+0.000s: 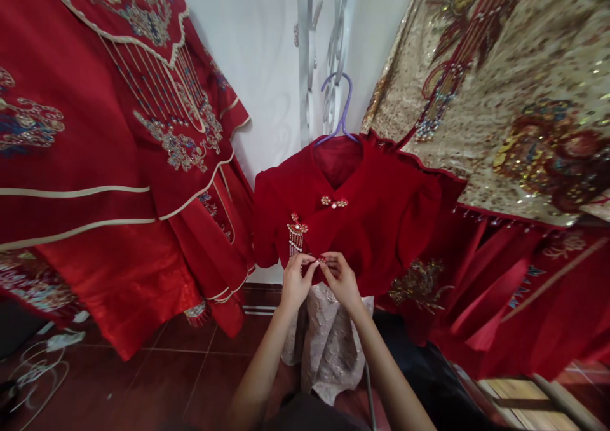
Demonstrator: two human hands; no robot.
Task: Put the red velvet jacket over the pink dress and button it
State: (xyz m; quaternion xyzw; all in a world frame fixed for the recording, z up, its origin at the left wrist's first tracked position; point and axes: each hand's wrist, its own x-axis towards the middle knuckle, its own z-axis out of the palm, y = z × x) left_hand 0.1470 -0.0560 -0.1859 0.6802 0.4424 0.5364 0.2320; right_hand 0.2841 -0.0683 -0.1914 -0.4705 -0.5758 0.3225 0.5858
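Observation:
A short red jacket (pixel 376 227) with puffed sleeves hangs in front of me on a purple hanger (pixel 344 110). One beaded clasp (pixel 334 202) joins its neckline, and a tasselled brooch (pixel 296 231) is fixed to the chest on the left. At the jacket's lower front, my left hand (pixel 298 278) pinches one side of a small beaded clasp (pixel 322 260). My right hand (pixel 341 280) pinches its other side, fingertips almost meeting the left ones. The fingers cover most of this clasp, so I cannot tell whether it is fastened.
Embroidered red garments (pixel 109 164) hang on the left, and a gold sequinned garment (pixel 515 100) hangs at upper right. Pale brocade cloth (pixel 331 342) is below the jacket. A white metal stand (pixel 305 56) rises behind. White cables (pixel 40 374) lie on the tiled floor (pixel 176 374).

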